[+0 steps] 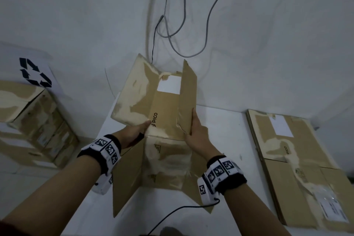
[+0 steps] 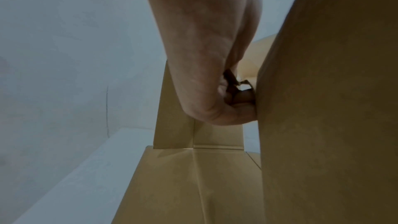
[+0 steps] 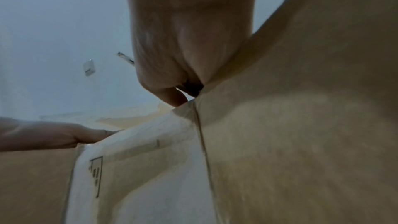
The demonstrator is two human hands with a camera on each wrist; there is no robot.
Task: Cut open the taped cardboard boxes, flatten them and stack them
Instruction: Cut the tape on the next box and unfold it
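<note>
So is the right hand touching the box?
Touching. In the head view the right hand grips the raised flap of the box, fingers on the flap's edge; the right wrist view shows the palm pressed against the cardboard.

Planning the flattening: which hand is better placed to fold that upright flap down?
Probably the right hand: it grips the upright flap. The left hand holds the box on its opposite side.

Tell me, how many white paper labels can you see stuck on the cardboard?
2 plain white ones: one label on the box in both hands, one label on the flattened box at right. A printed sticker lies nearer; others may be hidden.
</note>
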